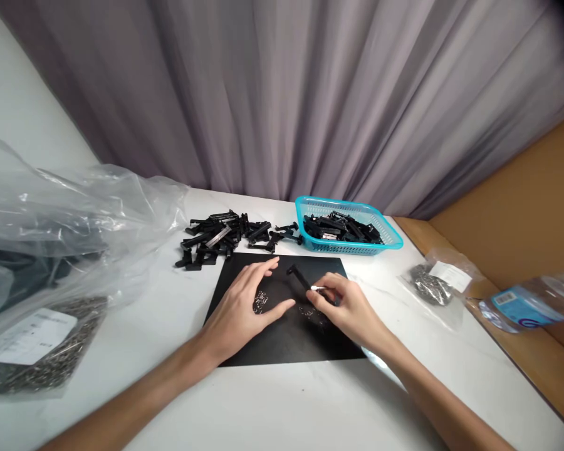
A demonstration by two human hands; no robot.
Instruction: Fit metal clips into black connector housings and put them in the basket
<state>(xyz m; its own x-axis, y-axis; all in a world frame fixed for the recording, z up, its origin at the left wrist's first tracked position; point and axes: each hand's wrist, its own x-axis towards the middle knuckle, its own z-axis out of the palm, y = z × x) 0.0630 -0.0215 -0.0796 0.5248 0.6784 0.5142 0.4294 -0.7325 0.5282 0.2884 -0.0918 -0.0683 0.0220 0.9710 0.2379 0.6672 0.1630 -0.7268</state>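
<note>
Pinch grip, right hand (348, 307): thumb and fingertips closed on the near end of a slim black part (301, 277), centre of frame, its free end slanting toward upper left. Small whitish piece (316, 288) at the fingertips; whether it is joined to the part, cannot tell. Left hand (242, 299), left of centre: holding nothing visible, thumb and fingers spread wide, over the black mat (263, 354). Small metal pieces (260, 302) lie beside it on the mat; second cluster (310, 312) just beside the right hand. Above the mat, left of centre: loose pile of black parts (219, 233). Right of that: blue basket (357, 249) of similar parts. Right of frame: clear bag (430, 283) with metal contents, near a plastic bottle (521, 308).
</note>
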